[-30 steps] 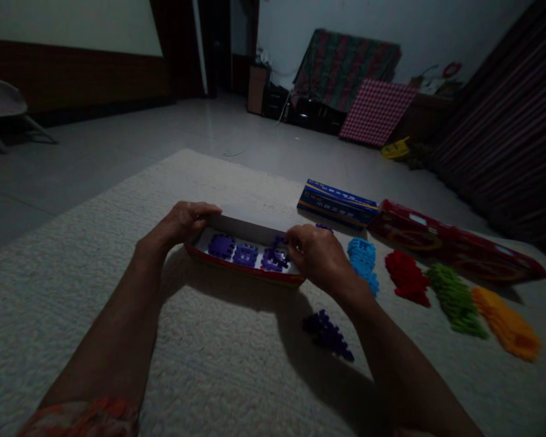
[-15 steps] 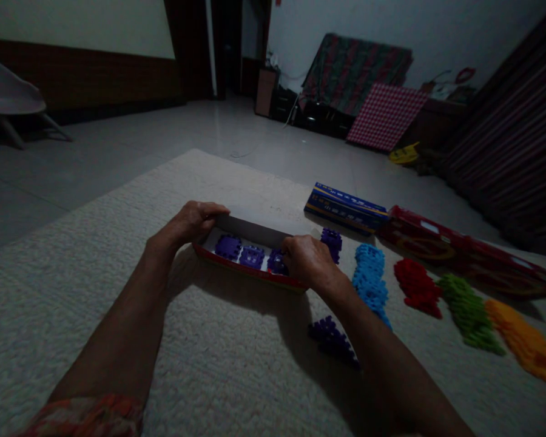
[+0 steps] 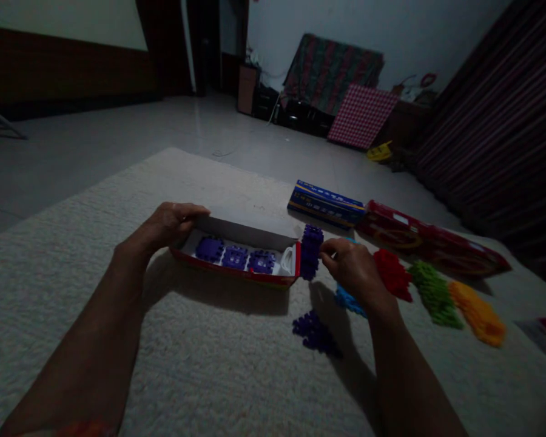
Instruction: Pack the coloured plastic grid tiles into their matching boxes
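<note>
My left hand (image 3: 170, 221) grips the left end of an open long box (image 3: 236, 276), its fingers over the back wall. Inside lie three groups of purple interlocking plastic blocks (image 3: 235, 258), and a white loop (image 3: 287, 260) sits at the right end. Just outside that end stands a purple block stack (image 3: 310, 252). My right hand (image 3: 352, 267) is beside this stack, thumb and forefinger slightly apart with nothing visible between them; it partly hides the blue blocks (image 3: 350, 300). More purple blocks (image 3: 316, 334) lie nearer me on the mat.
Red blocks (image 3: 392, 274), green blocks (image 3: 435, 293) and orange blocks (image 3: 477, 312) lie in piles to the right. Behind them are a blue box (image 3: 326, 204) and a long red box (image 3: 430, 240). All rest on a pale textured mat (image 3: 200, 364).
My right hand has come out of the box and moved right, beside the purple stack, uncovering the white loop. My left hand stays on the box. The view has turned slightly right.
</note>
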`<state>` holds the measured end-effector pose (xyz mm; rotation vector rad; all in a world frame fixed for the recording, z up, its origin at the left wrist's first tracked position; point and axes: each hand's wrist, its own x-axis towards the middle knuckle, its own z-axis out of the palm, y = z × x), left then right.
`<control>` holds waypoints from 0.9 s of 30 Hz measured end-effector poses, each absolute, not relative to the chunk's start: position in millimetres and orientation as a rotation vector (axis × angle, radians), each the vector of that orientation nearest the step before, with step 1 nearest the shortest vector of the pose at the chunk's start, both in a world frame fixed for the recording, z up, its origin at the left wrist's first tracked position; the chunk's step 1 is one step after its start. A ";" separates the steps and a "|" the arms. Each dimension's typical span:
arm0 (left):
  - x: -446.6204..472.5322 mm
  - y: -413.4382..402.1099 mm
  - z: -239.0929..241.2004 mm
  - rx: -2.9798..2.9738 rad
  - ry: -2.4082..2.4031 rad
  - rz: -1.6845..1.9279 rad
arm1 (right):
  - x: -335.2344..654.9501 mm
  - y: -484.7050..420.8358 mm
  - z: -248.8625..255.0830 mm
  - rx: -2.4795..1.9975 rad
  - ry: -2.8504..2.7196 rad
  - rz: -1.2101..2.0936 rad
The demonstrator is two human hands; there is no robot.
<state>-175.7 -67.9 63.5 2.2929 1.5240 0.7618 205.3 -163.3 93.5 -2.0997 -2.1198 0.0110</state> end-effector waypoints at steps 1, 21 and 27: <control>-175.4 -68.6 64.2 2.302 1.524 0.755 | 209.6 -164.1 88.5 -2.125 -2.126 0.023; -179.0 -64.7 59.1 2.319 1.508 0.781 | 192.3 -164.4 59.0 -2.261 -2.187 -0.030; -181.8 -60.3 55.6 2.296 1.525 0.800 | 206.5 -163.3 74.7 -2.207 -2.063 -0.146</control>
